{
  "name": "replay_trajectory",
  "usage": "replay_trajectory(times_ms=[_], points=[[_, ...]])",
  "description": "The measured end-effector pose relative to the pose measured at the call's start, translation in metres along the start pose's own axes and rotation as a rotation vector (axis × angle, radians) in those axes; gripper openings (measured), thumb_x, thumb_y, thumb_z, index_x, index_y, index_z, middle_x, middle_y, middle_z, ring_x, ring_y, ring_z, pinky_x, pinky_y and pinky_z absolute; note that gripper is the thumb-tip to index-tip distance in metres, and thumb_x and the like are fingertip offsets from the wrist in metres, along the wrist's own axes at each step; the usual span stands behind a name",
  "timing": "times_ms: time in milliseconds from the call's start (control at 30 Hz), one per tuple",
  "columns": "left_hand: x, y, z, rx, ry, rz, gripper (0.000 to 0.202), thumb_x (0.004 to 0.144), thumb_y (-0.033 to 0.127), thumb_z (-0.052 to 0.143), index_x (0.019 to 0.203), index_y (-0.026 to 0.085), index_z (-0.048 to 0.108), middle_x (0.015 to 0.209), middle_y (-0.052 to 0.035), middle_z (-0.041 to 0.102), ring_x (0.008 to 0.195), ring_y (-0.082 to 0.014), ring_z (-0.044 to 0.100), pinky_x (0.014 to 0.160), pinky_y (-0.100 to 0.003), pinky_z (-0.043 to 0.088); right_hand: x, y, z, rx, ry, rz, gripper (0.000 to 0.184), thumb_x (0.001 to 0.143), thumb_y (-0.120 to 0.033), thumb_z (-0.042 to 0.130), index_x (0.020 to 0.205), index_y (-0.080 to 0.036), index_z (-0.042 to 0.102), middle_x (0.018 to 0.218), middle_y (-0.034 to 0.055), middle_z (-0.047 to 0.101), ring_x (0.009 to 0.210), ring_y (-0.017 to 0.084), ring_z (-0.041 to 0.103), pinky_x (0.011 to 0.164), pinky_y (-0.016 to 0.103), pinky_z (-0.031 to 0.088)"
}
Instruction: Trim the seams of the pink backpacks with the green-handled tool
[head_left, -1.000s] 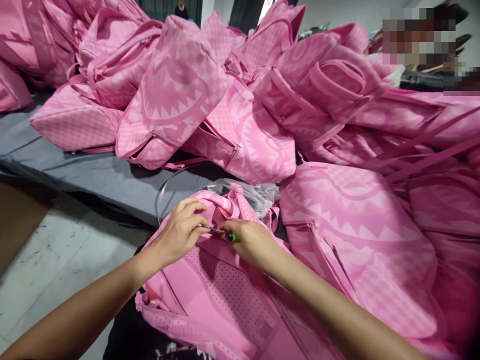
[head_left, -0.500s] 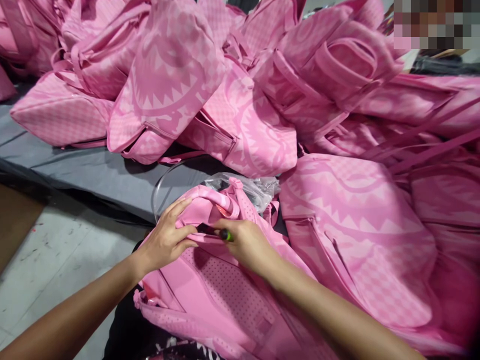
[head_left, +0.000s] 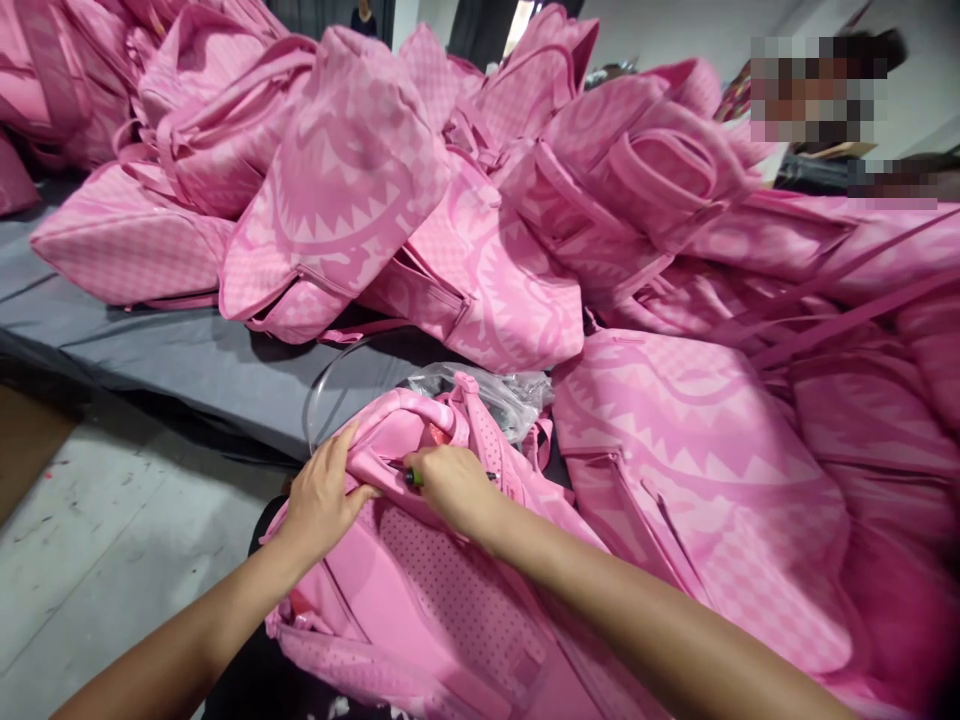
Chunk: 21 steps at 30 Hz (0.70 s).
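The right hand [head_left: 454,487] is closed around a small tool [head_left: 415,478] with a black and green handle; most of the tool is covered by the fingers, a dark end shows past the hand's far side, and the working tip is too small to make out. The left hand [head_left: 321,495] is clamped on the upper edge of a pink backpack [head_left: 465,570], thumb on the near side, the other fingertips partly out of sight in the folds.

This backpack lies tilted right under both hands, in front of the wearer, its dotted back panel facing up and its lower end cut off by the frame. A padded carry loop [head_left: 405,402] arches just beyond the hands. Behind it, a crumpled clear plastic bag [head_left: 510,400] is half hidden, and what it contains cannot be told. Dark clothing [head_left: 247,660] shows at the lap, mostly covered.

To the right leans a shark-toothed backpack [head_left: 675,480]. Farther out, a heap of similar backpacks [head_left: 345,180] overlaps on a grey-covered table [head_left: 262,370], running past the frame's edges. At upper right, pixel blocks mask an area; a distant person [head_left: 364,18] is cropped at the top.
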<state>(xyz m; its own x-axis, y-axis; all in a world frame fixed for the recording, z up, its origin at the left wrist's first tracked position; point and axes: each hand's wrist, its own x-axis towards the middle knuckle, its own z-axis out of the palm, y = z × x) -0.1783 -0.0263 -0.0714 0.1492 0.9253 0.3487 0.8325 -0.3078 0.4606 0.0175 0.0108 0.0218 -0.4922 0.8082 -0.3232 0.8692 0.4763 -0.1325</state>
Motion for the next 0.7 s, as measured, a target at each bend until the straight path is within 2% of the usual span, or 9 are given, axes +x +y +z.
replay_trajectory(times_ms=[133, 233, 300, 400, 467, 600, 700], points=[[0.002, -0.003, -0.002, -0.058, -0.035, -0.006, 0.077, 0.085, 0.028, 0.067, 0.15, 0.021, 0.028, 0.139, -0.014, 0.055, 0.124, -0.0298, 0.058, 0.1, -0.045, 0.051, 0.004, -0.011, -0.008, 0.032, 0.115, -0.012, 0.027, 0.093, -0.035, 0.059, 0.109, -0.017, 0.07, 0.094, 0.011, 0.074, 0.079, 0.023, 0.069, 0.064, 0.027, 0.043], [-0.001, -0.009, -0.003, -0.122, -0.02, -0.012, 0.067, 0.089, 0.031, 0.06, 0.149, 0.02, 0.032, 0.14, -0.0143, 0.055, 0.126, -0.0288, 0.056, 0.103, -0.045, 0.05, 0.018, -0.024, -0.01, 0.131, 0.159, -0.064, 0.027, 0.092, -0.039, 0.061, 0.093, -0.015, 0.071, 0.083, 0.0076, 0.073, 0.072, 0.018, 0.066, 0.062, 0.025, 0.04], [-0.004, -0.015, -0.003, -0.154, 0.003, -0.015, 0.064, 0.09, 0.034, 0.056, 0.148, 0.018, 0.034, 0.142, -0.0152, 0.054, 0.128, -0.0293, 0.055, 0.104, -0.045, 0.049, 0.027, -0.03, -0.01, 0.161, 0.198, -0.14, 0.029, 0.093, -0.04, 0.058, 0.089, -0.015, 0.071, 0.084, 0.0068, 0.073, 0.072, 0.016, 0.064, 0.063, 0.024, 0.04], [-0.004, -0.025, -0.002, -0.163, -0.003, -0.047, 0.061, 0.092, 0.041, 0.053, 0.148, 0.021, 0.036, 0.142, -0.013, 0.055, 0.128, -0.0296, 0.057, 0.102, -0.044, 0.05, 0.032, -0.029, -0.012, 0.068, 0.233, -0.285, 0.032, 0.097, -0.041, 0.054, 0.095, -0.015, 0.072, 0.089, 0.0077, 0.074, 0.081, 0.018, 0.065, 0.066, 0.026, 0.043], [-0.002, -0.029, -0.002, -0.149, -0.006, -0.064, 0.059, 0.093, 0.043, 0.051, 0.147, 0.024, 0.038, 0.143, -0.0112, 0.055, 0.126, -0.0295, 0.058, 0.101, -0.043, 0.051, 0.025, -0.022, -0.013, -0.053, 0.159, -0.323, 0.028, 0.099, -0.034, 0.05, 0.1, -0.016, 0.071, 0.093, 0.0079, 0.075, 0.085, 0.019, 0.067, 0.065, 0.028, 0.045], [0.002, -0.026, -0.002, -0.133, 0.021, -0.073, 0.058, 0.093, 0.05, 0.053, 0.143, 0.024, 0.041, 0.137, -0.0115, 0.06, 0.121, -0.03, 0.061, 0.099, -0.042, 0.052, -0.013, 0.003, -0.008, -0.194, -0.043, -0.149, 0.02, 0.094, -0.013, 0.053, 0.091, -0.015, 0.072, 0.088, 0.0093, 0.075, 0.082, 0.022, 0.07, 0.062, 0.03, 0.049], [0.004, -0.02, 0.0, -0.133, 0.028, -0.078, 0.057, 0.091, 0.052, 0.055, 0.14, 0.024, 0.045, 0.132, -0.0112, 0.063, 0.117, -0.0292, 0.064, 0.097, -0.04, 0.052, -0.036, 0.022, 0.004, -0.234, -0.064, -0.015, 0.02, 0.09, -0.004, 0.052, 0.091, -0.009, 0.071, 0.085, 0.0142, 0.074, 0.083, 0.026, 0.072, 0.063, 0.032, 0.052]])
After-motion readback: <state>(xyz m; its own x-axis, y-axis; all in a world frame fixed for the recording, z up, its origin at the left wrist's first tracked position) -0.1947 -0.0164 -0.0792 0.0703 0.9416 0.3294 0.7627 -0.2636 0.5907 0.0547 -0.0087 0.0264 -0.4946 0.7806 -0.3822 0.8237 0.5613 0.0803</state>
